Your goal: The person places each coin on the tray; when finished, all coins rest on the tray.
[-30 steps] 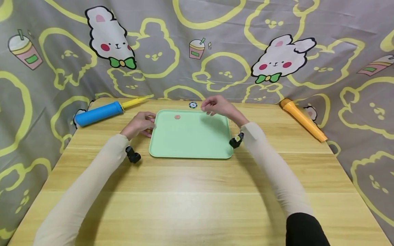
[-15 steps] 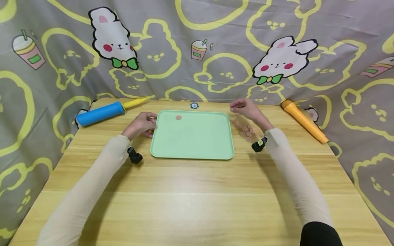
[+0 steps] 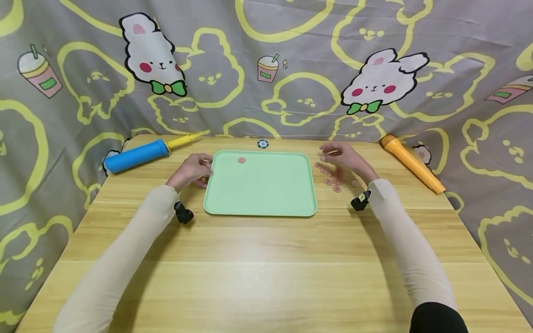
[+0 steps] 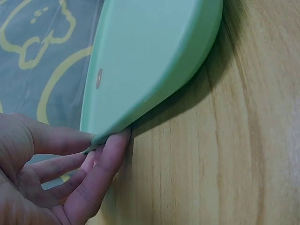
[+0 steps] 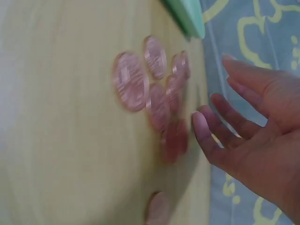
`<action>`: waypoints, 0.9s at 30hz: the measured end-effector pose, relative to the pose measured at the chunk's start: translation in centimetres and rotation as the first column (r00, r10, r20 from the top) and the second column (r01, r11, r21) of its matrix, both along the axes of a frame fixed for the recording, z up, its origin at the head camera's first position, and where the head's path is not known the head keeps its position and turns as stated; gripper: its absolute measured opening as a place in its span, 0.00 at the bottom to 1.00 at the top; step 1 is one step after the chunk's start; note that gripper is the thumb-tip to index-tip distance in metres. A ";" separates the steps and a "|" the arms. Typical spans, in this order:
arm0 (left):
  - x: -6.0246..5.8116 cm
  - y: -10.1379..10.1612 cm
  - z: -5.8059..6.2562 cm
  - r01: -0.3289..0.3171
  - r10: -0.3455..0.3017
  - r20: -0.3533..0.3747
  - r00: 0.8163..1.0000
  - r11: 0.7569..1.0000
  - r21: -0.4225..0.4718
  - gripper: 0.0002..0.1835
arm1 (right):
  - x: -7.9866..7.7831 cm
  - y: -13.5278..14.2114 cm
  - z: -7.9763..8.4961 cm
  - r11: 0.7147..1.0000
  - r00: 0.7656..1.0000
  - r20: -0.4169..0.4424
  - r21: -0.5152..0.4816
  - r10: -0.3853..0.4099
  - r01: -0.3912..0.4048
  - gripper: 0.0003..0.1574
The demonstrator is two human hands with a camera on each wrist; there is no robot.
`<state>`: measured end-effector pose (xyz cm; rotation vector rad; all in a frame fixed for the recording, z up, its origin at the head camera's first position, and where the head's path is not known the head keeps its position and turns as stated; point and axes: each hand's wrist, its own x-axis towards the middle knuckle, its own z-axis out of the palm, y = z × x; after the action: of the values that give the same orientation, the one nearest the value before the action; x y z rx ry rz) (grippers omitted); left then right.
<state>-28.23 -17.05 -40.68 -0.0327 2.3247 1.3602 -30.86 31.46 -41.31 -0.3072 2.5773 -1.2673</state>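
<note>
My left hand (image 3: 188,171) pinches the left rim of a light green tray (image 3: 260,214), thumb and fingers on either side of the edge in the left wrist view. One copper coin (image 3: 241,160) lies in the tray near its far left corner. To the right of the tray, several copper coins (image 5: 130,82) are scattered on the table, some overlapping. Over them hovers my right hand (image 3: 347,158), its fingers spread and bent a little, holding nothing. In the right wrist view its fingertips (image 5: 200,123) are beside the coin cluster. A single coin (image 3: 355,183) lies apart from the cluster.
A blue and yellow hand pump (image 3: 137,156) lies at the back left of the wooden table (image 3: 266,277). An orange microphone-shaped object (image 3: 412,164) lies at the back right. Behind the tray is a poker chip (image 3: 263,144), close to the patterned curtain (image 3: 300,55).
From over the tray's far side, my right hand has moved right to the coins, bringing them into view, and its fingers have spread. My left hand stays at the tray.
</note>
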 end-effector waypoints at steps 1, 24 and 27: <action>0.0 0.1 -0.1 0.000 0.000 0.000 1.000 1.000 0.002 0.33 | -0.1 0.2 -0.2 1.000 1.000 0.011 0.015 0.003 -0.004 0.35; 0.7 -0.2 -0.2 0.021 -0.023 -0.063 0.998 0.999 -0.036 0.34 | 0.4 -1.4 -2.3 0.995 0.983 0.178 -0.073 -0.053 0.067 0.23; 0.5 0.1 0.0 0.032 -0.035 -0.064 0.997 0.999 -0.043 0.34 | 0.2 -1.1 -2.6 0.997 0.990 0.128 -0.037 -0.064 0.069 0.23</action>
<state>-27.78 -16.94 -40.69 0.0385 2.3960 1.3149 -30.63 30.33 -43.93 -0.1439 2.4761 -1.3196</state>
